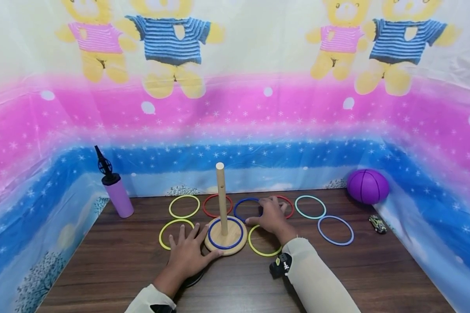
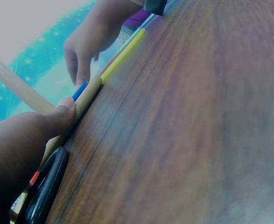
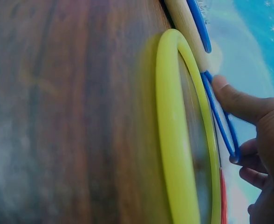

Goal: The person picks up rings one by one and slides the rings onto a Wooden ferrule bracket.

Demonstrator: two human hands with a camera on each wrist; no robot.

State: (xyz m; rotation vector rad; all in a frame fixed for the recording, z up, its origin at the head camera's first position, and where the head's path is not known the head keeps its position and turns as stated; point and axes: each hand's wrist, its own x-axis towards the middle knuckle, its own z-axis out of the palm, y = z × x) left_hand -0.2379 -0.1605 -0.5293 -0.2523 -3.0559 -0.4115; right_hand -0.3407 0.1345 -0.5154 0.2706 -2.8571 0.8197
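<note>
A round wooden base (image 1: 238,245) carries an upright wooden peg (image 1: 222,200), with one blue ring (image 1: 240,237) lying around the peg's foot. My left hand (image 1: 189,256) lies spread at the base's left side, its thumb on the near edge. Under that hand is a black ring (image 2: 46,186), mostly hidden in the head view. Behind the base, my right hand (image 1: 273,215) grips a second blue ring (image 3: 221,116) between the thumb at one side and fingertips at the other. A yellow ring (image 3: 174,130) sits below the right wrist.
Two more yellow rings (image 1: 184,196) lie left of the peg. Red rings (image 1: 204,208), a teal ring (image 1: 310,196) and a light blue ring (image 1: 352,234) line the back. A purple ball (image 1: 368,187) and toy car (image 1: 377,224) stand right; a purple pump (image 1: 119,200) stands left.
</note>
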